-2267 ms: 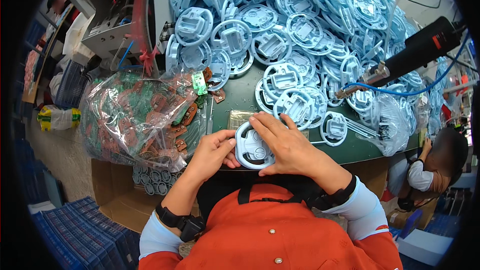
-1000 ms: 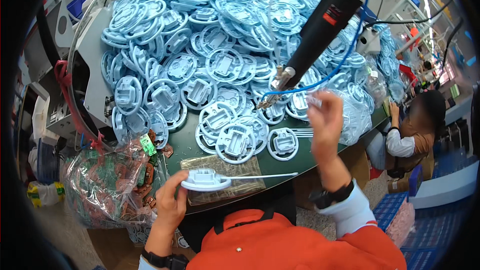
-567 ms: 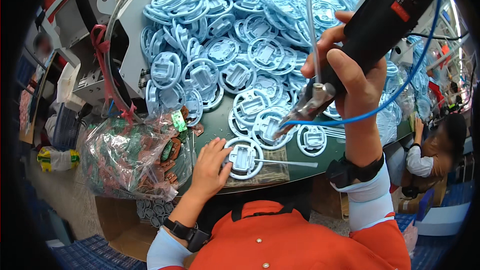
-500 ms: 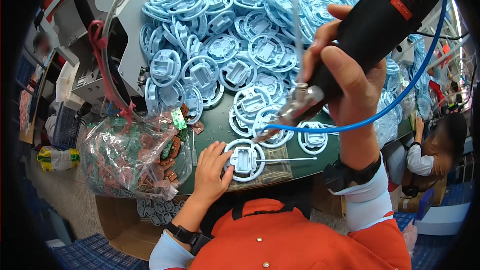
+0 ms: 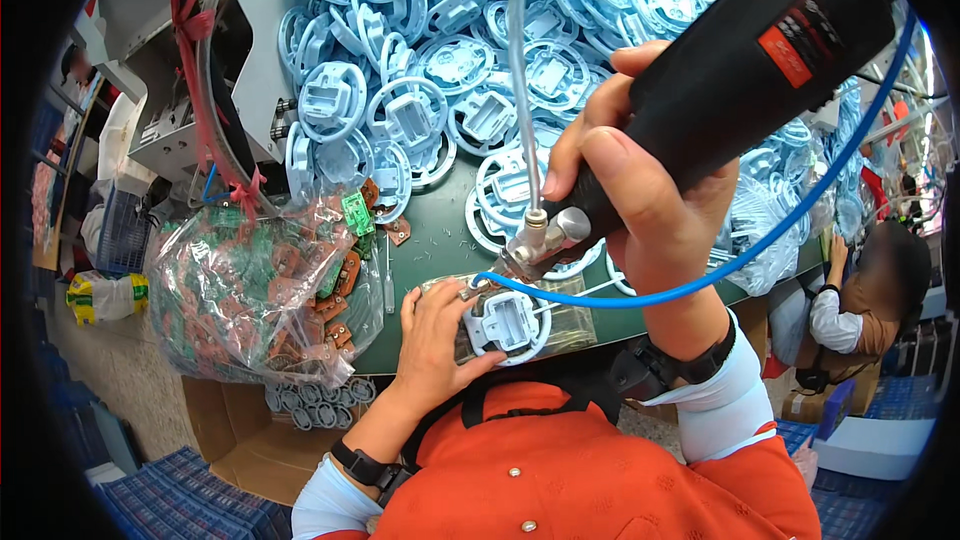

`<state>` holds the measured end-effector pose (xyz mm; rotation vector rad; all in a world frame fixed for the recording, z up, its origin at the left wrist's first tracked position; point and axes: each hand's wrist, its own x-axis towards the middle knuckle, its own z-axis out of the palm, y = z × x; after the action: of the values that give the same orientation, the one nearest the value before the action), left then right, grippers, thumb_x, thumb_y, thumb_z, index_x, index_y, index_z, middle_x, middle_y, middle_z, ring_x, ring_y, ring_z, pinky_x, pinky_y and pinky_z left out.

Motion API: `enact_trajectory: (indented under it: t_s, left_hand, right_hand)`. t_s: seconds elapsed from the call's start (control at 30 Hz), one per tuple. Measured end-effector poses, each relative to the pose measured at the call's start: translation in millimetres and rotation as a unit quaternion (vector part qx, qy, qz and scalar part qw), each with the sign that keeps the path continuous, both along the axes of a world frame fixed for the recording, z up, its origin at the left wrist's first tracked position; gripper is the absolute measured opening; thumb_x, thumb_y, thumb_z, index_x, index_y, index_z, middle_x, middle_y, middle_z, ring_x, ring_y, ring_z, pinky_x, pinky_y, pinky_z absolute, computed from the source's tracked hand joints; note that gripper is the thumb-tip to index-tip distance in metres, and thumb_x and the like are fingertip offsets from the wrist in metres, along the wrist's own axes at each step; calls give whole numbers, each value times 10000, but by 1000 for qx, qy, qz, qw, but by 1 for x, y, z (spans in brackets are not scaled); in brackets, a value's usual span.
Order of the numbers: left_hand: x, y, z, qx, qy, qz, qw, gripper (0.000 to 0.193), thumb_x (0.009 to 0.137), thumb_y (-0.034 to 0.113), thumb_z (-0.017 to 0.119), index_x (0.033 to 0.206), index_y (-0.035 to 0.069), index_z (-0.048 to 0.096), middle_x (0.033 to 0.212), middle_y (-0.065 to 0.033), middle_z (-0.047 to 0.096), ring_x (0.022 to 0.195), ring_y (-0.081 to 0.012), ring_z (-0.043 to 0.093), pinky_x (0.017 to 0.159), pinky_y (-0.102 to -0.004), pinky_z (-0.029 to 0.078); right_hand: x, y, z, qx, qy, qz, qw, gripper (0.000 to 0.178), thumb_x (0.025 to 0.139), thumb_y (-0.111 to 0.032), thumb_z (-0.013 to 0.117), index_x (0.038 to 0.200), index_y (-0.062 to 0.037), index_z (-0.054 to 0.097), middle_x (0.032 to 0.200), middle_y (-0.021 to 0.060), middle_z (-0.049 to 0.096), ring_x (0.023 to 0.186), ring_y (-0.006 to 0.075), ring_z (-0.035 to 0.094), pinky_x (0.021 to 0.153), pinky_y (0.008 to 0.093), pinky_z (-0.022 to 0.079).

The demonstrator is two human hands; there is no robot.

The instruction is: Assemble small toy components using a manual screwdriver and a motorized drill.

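My right hand (image 5: pixel 655 195) is wrapped around a black electric screwdriver (image 5: pixel 745 70), which slants down to the left. A blue hose (image 5: pixel 790 210) and a clear tube (image 5: pixel 518 70) join its metal front end. That end is over the upper left edge of a light-blue round plastic housing (image 5: pixel 508 323); contact cannot be made out. The housing has a rectangular compartment in its middle and a thin pale rod (image 5: pixel 590 292) at its right. My left hand (image 5: pixel 430 345) grips the housing's left side, thumb along the near rim and fingers near the screwdriver's end.
A large heap of similar light-blue housings (image 5: pixel 410 120) covers the back of the green table (image 5: pixel 425 250). At left stand a clear bag of circuit boards (image 5: pixel 250 300) and a grey machine (image 5: pixel 250 90). An open cardboard box (image 5: pixel 225 435) is below; another person (image 5: pixel 860 305) sits at right.
The screwdriver has moved left and down toward the housing. My left hand has shifted slightly right, and the housing has turned, its rod now slanting upward to the right.
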<state>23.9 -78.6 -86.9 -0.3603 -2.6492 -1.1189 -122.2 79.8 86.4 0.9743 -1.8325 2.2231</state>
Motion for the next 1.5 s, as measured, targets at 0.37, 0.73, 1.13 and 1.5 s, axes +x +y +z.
enact_trajectory:
  t_s: [0.37,0.73,1.13,1.5]
  left_hand:
    - [-21,-38,-7,-95,82,119,985,279,738,198,790,956,62,682,1112,-120,622,1102,-310,559,974,-461,356]
    - [-2,-4,-2,-86,45,-84,992,774,636,368,850,1276,24,581,1236,-127,598,1168,-300,540,996,-485,389]
    - [-2,-4,-6,-67,51,-70,994,748,585,357,887,1204,27,626,1218,-125,621,1143,-329,565,1005,-491,393]
    - [-33,-24,-2,-8,53,107,993,171,774,48,718,943,68,697,971,-73,613,952,-269,577,853,-389,389]
  right_hand:
    - [-1,32,41,46,80,-98,991,455,907,-132,569,1303,49,436,855,107,519,647,211,580,620,363,530]
    - [12,-2,14,46,62,-65,995,526,842,-15,587,1319,88,391,781,90,540,596,195,613,583,316,527]
    - [4,-10,-4,44,59,-61,995,459,840,37,589,1273,40,436,776,93,560,620,200,630,601,316,527]
    - [4,9,30,-99,-8,-26,995,423,894,-111,558,1279,3,424,827,74,479,581,194,537,573,342,510]
